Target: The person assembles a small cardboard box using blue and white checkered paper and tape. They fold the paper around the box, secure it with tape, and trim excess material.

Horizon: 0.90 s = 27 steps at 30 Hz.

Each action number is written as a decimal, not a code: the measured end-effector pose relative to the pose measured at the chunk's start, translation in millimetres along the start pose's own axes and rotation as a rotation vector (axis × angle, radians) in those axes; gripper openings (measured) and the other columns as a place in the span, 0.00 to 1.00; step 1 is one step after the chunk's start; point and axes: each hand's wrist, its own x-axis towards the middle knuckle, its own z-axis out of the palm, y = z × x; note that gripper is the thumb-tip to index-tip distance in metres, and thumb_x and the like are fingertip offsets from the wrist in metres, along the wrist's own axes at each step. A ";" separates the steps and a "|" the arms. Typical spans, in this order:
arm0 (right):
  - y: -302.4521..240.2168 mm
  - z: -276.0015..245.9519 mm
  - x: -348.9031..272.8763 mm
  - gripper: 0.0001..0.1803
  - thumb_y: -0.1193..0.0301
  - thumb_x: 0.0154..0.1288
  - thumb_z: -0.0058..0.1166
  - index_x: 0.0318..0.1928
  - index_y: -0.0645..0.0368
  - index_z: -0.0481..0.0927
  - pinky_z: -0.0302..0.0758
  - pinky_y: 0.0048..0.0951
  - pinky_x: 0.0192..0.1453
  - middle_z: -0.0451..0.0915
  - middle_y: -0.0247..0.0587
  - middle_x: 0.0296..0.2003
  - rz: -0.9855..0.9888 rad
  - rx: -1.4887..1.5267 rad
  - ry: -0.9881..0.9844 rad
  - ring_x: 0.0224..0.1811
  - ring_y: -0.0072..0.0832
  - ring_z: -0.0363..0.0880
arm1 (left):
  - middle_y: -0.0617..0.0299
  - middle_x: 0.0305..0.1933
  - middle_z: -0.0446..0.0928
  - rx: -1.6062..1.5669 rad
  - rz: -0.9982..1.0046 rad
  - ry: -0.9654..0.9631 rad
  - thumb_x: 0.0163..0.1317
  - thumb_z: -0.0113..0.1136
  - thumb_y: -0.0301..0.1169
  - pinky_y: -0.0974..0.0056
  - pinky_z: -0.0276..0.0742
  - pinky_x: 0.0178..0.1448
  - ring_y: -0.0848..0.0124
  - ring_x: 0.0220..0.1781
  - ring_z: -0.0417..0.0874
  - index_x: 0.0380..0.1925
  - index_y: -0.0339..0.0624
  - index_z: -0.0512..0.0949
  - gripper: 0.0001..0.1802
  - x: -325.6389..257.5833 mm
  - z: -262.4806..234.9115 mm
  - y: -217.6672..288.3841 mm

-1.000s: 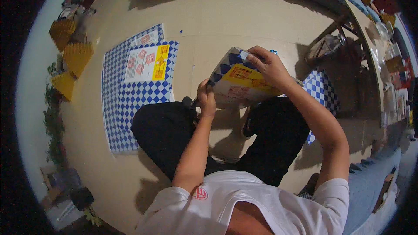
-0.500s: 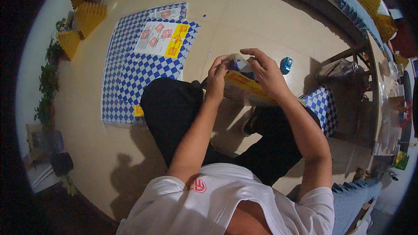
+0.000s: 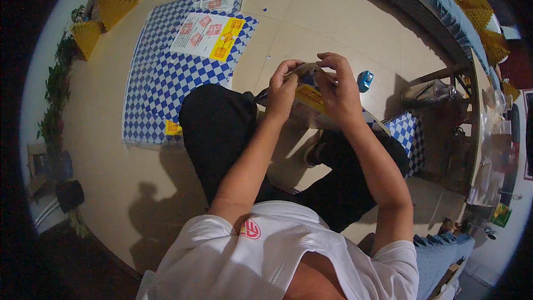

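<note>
A printed sheet or flat bag (image 3: 311, 99), with a yellow panel and some blue, is held up between my hands above my lap. My left hand (image 3: 283, 91) is closed on its left upper edge, fingers bent and thumb toward the middle. On the opposite side my right hand (image 3: 340, 91) pinches the edge, its index finger raised over the top. A pale brownish edge or strip (image 3: 306, 68) arches between the two sets of fingertips; its kind I cannot tell. Just right of my right hand lies a small blue object (image 3: 365, 81) on the floor.
Blue-and-white checkered sheets (image 3: 183, 86) lie overlapping on the floor at left, a white and yellow print on top. Another checkered piece (image 3: 408, 133) is beside my right knee. A metal pot (image 3: 430, 94) stands by a wooden frame (image 3: 476, 133). Yellow ridged pieces (image 3: 117, 5) sit far left.
The view has shifted slightly. Both hands have turned a little at the top of the sheet, and the pale upper edge now arches between the fingertips. The floor sheets stay put.
</note>
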 end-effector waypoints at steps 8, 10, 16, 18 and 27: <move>-4.1 -6.7 -4.6 0.13 0.81 0.66 0.55 0.50 0.59 0.75 0.82 0.35 0.52 0.77 0.46 0.55 -0.008 -0.159 0.020 0.51 0.43 0.84 | 0.56 0.50 0.78 -0.049 0.279 0.126 0.58 0.52 0.08 0.61 0.77 0.61 0.67 0.54 0.81 0.40 0.38 0.71 0.15 -1.3 16.4 5.0; -2.8 -14.1 -6.4 0.11 0.81 0.66 0.54 0.49 0.60 0.76 0.81 0.36 0.52 0.78 0.46 0.55 -0.041 -0.262 -0.007 0.51 0.43 0.84 | 0.55 0.50 0.79 0.045 0.340 0.088 0.55 0.52 0.07 0.61 0.78 0.61 0.64 0.54 0.82 0.37 0.38 0.72 0.15 -2.8 16.3 2.0; -20.1 -24.8 -15.6 0.10 0.74 0.67 0.58 0.48 0.58 0.78 0.80 0.36 0.49 0.81 0.46 0.48 0.114 -0.302 0.001 0.47 0.46 0.84 | 0.53 0.50 0.81 0.434 0.544 0.037 0.50 0.53 0.07 0.60 0.77 0.60 0.58 0.52 0.83 0.41 0.39 0.79 0.20 -13.3 19.4 5.9; -28.1 -26.2 -15.2 0.10 0.72 0.68 0.58 0.48 0.58 0.78 0.80 0.37 0.48 0.82 0.46 0.46 0.115 -0.404 0.014 0.46 0.45 0.84 | 0.53 0.49 0.82 0.437 0.569 0.037 0.51 0.53 0.07 0.60 0.77 0.60 0.58 0.52 0.83 0.45 0.39 0.80 0.23 -16.5 24.1 5.2; -30.3 -38.7 -15.4 0.15 0.73 0.66 0.60 0.52 0.57 0.76 0.79 0.39 0.50 0.81 0.47 0.48 0.081 -0.392 -0.088 0.49 0.48 0.82 | 0.55 0.51 0.80 0.502 0.523 -0.002 0.59 0.58 0.18 0.58 0.72 0.66 0.58 0.57 0.80 0.48 0.39 0.80 0.16 -23.4 28.7 14.1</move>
